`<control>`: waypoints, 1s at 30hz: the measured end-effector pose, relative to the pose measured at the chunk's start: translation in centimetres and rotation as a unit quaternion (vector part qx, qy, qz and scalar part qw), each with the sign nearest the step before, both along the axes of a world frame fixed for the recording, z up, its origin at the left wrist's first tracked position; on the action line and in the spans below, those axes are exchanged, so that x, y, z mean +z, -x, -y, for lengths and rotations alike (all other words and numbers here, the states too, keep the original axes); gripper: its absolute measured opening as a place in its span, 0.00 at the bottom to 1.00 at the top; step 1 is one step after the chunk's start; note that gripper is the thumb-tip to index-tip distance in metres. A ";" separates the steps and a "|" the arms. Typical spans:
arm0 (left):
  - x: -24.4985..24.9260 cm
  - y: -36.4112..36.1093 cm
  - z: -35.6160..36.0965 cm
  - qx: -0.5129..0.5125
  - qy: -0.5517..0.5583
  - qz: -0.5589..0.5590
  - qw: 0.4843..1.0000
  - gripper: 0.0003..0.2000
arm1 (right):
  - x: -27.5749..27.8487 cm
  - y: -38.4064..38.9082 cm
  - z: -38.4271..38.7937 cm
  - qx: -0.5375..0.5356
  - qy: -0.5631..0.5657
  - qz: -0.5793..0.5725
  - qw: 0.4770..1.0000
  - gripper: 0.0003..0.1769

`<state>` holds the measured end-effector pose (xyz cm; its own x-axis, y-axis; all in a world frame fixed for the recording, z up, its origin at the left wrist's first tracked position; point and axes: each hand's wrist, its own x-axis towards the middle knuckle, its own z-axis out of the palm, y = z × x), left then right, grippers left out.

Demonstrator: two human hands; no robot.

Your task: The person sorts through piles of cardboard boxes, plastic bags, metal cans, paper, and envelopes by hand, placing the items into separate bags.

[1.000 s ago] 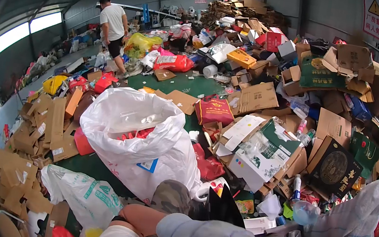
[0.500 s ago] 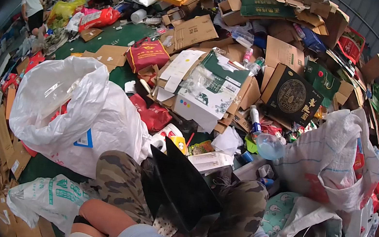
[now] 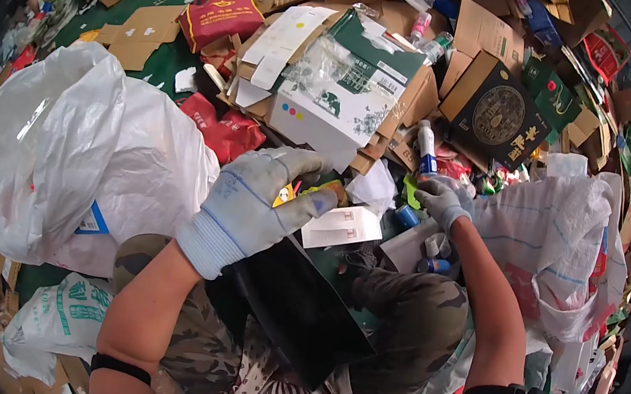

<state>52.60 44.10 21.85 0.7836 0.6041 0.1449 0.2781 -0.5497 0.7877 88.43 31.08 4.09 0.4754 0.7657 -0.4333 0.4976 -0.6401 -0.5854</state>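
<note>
Spread fingers (image 3: 310, 165) and a thumb held apart from them shape your left hand (image 3: 237, 206), gloved in pale grey-white knit, and nothing shows clamped between them. Just beside that thumb, on its right and a little nearer your body, lies a long, flat white cardboard box (image 3: 342, 229). Its long axis runs mostly side to side, the right end angled slightly away from you, so your left hand is the nearer one to it.

Your right hand (image 3: 445, 203), in a matching glove, is curled, its fingers pointing left; you cannot tell from this view whether they grip anything. A small blue cylindrical can (image 3: 406, 216) lies just below and left of those fingers, while a slim white-and-blue plastic bottle (image 3: 427, 146) lies just beyond them, its long axis running away from you. Crumpled white paper (image 3: 373, 183) sits between your two hands, beyond the box, and a glossy black sheet-like item (image 3: 307, 310) lies nearer your body, between your knees.
</note>
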 end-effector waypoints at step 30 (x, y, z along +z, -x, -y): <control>-7.2 -1.6 -2.7 0.092 -0.375 -0.179 0.905 0.20 | 16.9 27.5 25.3 0.082 -0.239 -0.460 0.851 0.18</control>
